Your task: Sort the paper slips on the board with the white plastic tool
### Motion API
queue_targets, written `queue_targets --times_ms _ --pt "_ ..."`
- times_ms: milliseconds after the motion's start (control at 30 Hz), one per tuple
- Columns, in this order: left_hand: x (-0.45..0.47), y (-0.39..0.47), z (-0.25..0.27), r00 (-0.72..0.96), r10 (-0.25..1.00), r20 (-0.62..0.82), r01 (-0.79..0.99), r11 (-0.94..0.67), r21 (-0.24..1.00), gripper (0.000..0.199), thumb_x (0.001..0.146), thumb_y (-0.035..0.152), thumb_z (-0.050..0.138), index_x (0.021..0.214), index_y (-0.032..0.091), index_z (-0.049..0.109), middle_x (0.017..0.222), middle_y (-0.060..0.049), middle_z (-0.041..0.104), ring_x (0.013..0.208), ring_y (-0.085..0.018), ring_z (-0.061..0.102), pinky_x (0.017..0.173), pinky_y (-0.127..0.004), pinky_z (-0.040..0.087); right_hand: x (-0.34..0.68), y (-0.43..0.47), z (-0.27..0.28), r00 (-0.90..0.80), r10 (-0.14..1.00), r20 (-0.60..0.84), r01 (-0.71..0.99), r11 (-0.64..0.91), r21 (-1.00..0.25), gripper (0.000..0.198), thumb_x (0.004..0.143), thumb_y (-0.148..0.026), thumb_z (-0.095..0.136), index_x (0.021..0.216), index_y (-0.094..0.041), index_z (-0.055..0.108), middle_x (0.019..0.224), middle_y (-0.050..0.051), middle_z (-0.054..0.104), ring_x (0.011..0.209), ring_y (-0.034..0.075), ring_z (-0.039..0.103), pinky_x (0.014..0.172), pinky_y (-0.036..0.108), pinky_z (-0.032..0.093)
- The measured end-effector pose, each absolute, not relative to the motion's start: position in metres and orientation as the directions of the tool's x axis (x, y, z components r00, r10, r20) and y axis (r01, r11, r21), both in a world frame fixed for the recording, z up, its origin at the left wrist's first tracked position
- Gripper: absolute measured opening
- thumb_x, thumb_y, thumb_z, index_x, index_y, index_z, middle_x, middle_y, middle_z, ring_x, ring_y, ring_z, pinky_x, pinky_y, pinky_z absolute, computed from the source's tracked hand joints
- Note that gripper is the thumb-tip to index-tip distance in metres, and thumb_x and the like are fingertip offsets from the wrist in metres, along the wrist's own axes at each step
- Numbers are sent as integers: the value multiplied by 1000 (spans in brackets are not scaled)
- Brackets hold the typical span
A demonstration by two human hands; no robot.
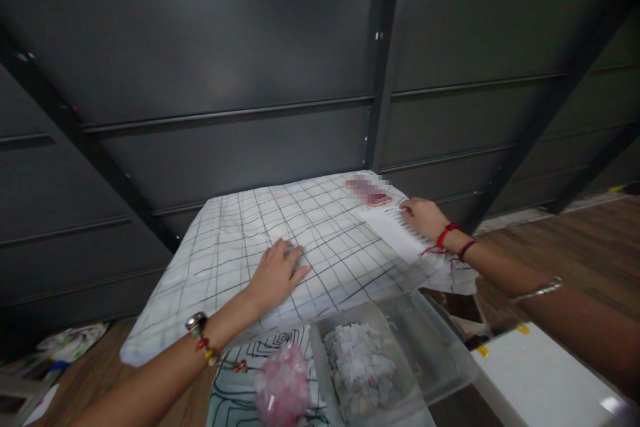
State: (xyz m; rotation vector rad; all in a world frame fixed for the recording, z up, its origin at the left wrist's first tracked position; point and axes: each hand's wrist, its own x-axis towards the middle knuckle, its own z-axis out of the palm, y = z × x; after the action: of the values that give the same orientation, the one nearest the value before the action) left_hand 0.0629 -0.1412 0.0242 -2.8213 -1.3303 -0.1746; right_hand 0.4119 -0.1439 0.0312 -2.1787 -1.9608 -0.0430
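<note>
My left hand [280, 267] lies on the white checked cloth [310, 220], fingers spread, holding nothing. Over at the cloth's right side, my right hand [423, 215] has its fingers pinched at the edge of a white paper sheet [395, 233]. A row of dark slits or marks runs along that edge of the paper. A blurred-out pinkish item [370, 191] lies just beyond the sheet. Nearer to me, a clear plastic box [320, 353] holds a heap of small pale pieces [360, 363]. To its left sits a clear bag of pink pieces [283, 383].
A dark panelled wall [240, 47] stands behind the cloth-covered surface. The box's clear lid [435, 347] projects to the right, near a white board [545, 373] with yellow corners. Patterned green fabric [230, 393] lies under the pink bag. Wooden floor [590, 233] shows at right.
</note>
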Motion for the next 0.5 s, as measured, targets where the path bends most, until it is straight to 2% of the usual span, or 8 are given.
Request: queue_targets --times_ms 67,133,200,267,400,500 --pt "61 -155 27 663 718 213 726 -686 53 28 89 31 40 107 14 54 106 -12 52 100 -26 49 87 -39 39 391 -167 34 -43 983 178 988 69 -139 26 87 -20 38 93 -11 61 98 10 60 93 16 54 86 31 40" --pt "56 -168 28 699 669 250 677 -733 67 21 87 24 39 96 15 56 94 -8 53 89 -22 51 82 -35 42 368 -193 34 -213 967 141 961 234 -150 21 84 -21 42 84 -16 62 89 5 63 86 13 57 81 25 42" --pt "49 -178 27 729 647 224 650 -757 68 19 87 21 38 87 16 56 87 -7 54 83 -20 52 78 -33 44 344 -219 30 -381 920 88 906 391 -165 18 82 -18 45 76 -18 62 78 1 63 74 10 57 70 21 44" --pt "42 -188 25 761 631 154 631 -774 53 20 87 19 37 82 16 56 81 -6 55 79 -19 54 74 -31 45 324 -239 23 -581 809 92 803 588 -98 21 83 -14 41 76 -18 60 74 2 62 68 11 57 62 22 45" --pt "30 -208 20 825 564 -31 564 -825 -21 23 89 20 36 81 16 56 75 -4 58 70 -18 57 67 -30 47 298 -256 -6 -621 780 73 777 625 -71 20 77 -8 43 71 -18 59 72 3 63 65 15 59 58 25 47" --pt "23 -219 11 820 549 -164 554 -833 -20 20 87 22 39 83 15 58 77 -6 61 67 -19 59 62 -30 48 286 -257 -30 -603 795 72 794 606 -41 22 72 -3 44 69 -17 60 74 7 63 69 19 60 59 29 50"
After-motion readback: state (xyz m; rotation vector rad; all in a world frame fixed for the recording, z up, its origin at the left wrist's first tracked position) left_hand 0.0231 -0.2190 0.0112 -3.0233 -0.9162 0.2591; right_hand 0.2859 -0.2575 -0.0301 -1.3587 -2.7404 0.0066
